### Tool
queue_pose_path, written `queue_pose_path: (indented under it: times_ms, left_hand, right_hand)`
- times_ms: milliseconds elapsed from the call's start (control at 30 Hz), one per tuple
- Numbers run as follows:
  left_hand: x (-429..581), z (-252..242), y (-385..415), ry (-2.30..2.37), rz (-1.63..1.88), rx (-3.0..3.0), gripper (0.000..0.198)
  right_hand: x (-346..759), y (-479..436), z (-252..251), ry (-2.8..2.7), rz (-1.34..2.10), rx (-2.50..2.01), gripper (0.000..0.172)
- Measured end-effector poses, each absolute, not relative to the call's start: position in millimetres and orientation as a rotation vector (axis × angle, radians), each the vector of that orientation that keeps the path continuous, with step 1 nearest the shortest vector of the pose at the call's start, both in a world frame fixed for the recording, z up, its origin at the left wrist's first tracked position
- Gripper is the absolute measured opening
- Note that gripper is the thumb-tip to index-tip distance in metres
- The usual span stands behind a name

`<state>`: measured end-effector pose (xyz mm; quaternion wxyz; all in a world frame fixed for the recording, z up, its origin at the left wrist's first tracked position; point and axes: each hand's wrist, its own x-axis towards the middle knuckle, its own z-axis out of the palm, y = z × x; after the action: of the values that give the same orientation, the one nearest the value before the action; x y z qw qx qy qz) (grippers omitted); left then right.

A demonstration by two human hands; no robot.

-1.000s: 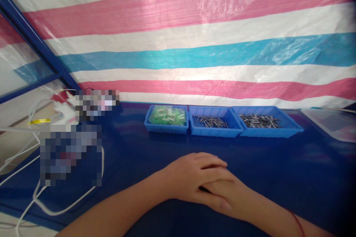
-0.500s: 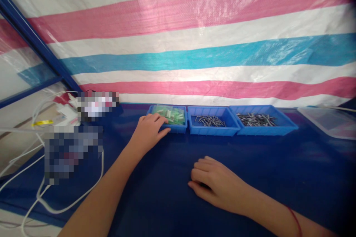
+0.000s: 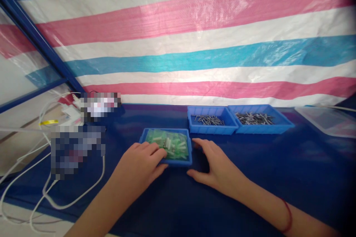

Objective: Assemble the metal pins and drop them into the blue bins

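Note:
A small blue plastic bin (image 3: pixel 169 162) lies in front of me, filled with green translucent plastic pieces (image 3: pixel 178 144), some pale. My left hand (image 3: pixel 146 159) grips its near left side, fingers over the rim and thumb along the front wall. At the bin's right end, my right hand (image 3: pixel 213 164) is open, with thumb and index finger spread apart and nothing between them. A red string circles the right wrist. The green pieces partly vanish under my left fingers.
Behind to the right stand two blue bins side by side, a middle bin (image 3: pixel 214 129) and a right bin (image 3: pixel 264 129), both holding metal screws or pins. A clear plastic lid or tray (image 3: pixel 328 122) lies far right. White cables (image 3: pixel 102 170) loop at left beside pixelated objects. Striped sheeting (image 3: pixel 194 59) hangs behind.
My left hand has pulled the bin of green pieces out of the row, toward me. My right hand has risen toward its right end and its fingers have opened.

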<state>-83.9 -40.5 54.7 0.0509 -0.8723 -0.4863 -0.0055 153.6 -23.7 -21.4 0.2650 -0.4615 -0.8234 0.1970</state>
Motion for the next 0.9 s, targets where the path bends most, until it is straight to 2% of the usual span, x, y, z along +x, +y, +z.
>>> queue_pose_path:
  times_ms: [33,100,200,267,367,433,600,700,900]
  left_hand:
    - [-84.8,54.9,-45.8,-1.482,-0.081,-2.619,0.02]
    - [-88.0,53.5,-48.2,-1.451,-0.224,-2.577,0.039]
    - [-93.6,46.8,-38.7,-1.382,-0.353,-2.627,0.069]
    - [-95.2,40.7,-31.8,-1.396,-0.347,-2.712,0.079]
    - [-92.2,32.2,-30.3,-1.465,-0.376,-2.839,0.078]
    - [-86.0,26.3,-34.9,-1.498,-0.515,-2.924,0.079]
    - [-52.4,2.2,-46.6,-1.433,-1.26,-3.129,0.072]
    - [-27.0,-14.2,-46.7,-1.401,-1.544,-3.209,0.067]
    - [-1.0,-27.8,-37.0,-1.317,-1.775,-3.234,0.073]
  right_hand:
    - [152.9,-23.0,-21.8,-2.231,0.531,-1.245,0.078]
    - [150.0,-21.6,-22.6,-2.261,0.536,-1.236,0.094]
    - [144.7,-19.5,-23.4,-2.262,0.58,-1.244,0.098]
    - [143.5,-19.2,-22.3,-2.221,0.621,-1.252,0.096]
    - [149.4,-22.7,-13.6,-2.127,0.677,-1.203,0.093]
    - [158.1,-27.3,-2.1,-2.082,0.692,-1.135,0.093]
    - [181.4,-36.8,27.9,-2.036,0.642,-1.03,0.09]
    - [190.2,-35.8,32.6,-1.986,0.584,-0.982,0.08]
    - [197.3,-29.1,32.9,-1.977,0.382,-0.905,0.066]
